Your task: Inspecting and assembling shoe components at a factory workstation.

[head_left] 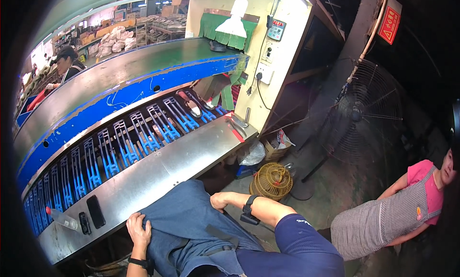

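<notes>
A blue-grey cloth apron (187, 214) spreads over my lap, in front of the metal ledge. My left hand (139, 230) has its fingers curled over the apron's left edge, and folds run from it across the cloth. At the opposite edge, my right hand (220, 200) is closed like a fist on the fabric; what lies inside the fist is mostly hidden. Neither hand touches the ledge. Close to my left hand, a black phone (96, 212) lies on the ledge beside a small black object (85, 223) and a clear bottle with a red cap (64, 219).
Blue racks (139, 133) line the conveyor behind the metal ledge (177, 166); a shoe (190, 104) rests on one. A red-handled tool (235, 128) lies at the ledge's right end. A wicker cage (271, 181), a standing fan (357, 115) and a person in a checked apron (369, 224) are right.
</notes>
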`<state>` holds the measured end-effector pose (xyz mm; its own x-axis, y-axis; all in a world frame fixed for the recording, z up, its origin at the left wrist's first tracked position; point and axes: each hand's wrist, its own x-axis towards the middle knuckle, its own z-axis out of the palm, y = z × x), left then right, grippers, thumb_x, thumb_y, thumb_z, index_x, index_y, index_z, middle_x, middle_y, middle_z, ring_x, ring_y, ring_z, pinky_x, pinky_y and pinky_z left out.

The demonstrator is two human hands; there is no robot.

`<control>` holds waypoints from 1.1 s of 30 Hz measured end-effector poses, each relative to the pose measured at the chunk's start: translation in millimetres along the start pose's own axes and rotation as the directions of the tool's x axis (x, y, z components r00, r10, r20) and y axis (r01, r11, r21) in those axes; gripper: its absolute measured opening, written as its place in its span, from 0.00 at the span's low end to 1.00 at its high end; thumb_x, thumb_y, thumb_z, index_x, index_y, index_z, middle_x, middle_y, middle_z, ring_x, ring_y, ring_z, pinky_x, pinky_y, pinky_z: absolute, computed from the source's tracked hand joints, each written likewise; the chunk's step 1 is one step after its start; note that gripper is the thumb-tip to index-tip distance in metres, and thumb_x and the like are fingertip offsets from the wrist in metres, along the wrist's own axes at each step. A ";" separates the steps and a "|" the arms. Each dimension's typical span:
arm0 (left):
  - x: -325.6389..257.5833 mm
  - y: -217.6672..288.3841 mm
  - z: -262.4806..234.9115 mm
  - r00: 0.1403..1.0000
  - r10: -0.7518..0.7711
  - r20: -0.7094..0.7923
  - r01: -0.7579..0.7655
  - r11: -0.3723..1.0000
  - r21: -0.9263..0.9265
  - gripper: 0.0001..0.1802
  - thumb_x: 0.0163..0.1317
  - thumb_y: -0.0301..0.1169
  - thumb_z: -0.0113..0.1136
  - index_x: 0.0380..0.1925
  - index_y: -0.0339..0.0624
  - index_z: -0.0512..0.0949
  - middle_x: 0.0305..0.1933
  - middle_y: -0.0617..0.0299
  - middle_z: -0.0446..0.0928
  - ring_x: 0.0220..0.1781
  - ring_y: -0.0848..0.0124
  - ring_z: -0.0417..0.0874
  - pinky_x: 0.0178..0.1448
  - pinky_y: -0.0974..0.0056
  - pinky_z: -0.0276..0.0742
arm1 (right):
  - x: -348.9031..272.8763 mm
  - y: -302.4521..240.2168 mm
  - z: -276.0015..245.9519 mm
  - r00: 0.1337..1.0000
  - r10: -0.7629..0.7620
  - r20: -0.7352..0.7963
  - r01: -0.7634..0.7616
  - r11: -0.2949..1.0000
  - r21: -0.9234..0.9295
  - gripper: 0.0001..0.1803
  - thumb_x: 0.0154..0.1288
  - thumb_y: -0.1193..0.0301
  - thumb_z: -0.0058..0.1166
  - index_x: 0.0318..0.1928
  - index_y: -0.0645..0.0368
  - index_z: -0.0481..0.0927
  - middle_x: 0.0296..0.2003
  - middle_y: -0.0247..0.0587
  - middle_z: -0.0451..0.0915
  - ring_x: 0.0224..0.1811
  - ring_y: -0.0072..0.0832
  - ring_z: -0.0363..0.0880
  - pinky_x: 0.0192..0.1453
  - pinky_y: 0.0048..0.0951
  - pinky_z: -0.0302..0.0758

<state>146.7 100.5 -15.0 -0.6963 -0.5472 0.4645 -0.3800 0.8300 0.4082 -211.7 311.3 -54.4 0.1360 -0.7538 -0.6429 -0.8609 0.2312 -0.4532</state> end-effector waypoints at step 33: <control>5.8 9.0 2.0 1.000 -0.007 -0.008 0.007 1.000 -0.001 0.16 0.50 0.28 0.68 0.41 0.38 0.80 0.50 0.51 0.77 0.59 0.52 0.75 0.66 0.49 0.67 | -7.3 17.6 -2.6 0.994 -0.108 -0.006 0.108 0.994 0.004 0.12 0.47 0.73 0.51 0.15 0.54 0.87 0.24 0.37 0.86 0.31 0.35 0.85 0.36 0.36 0.78</control>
<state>138.0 105.0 -10.3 -0.6884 -0.5541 0.4681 -0.3842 0.8259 0.4125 -229.2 319.3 -56.2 0.2252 -0.7782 -0.5863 -0.8392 0.1508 -0.5225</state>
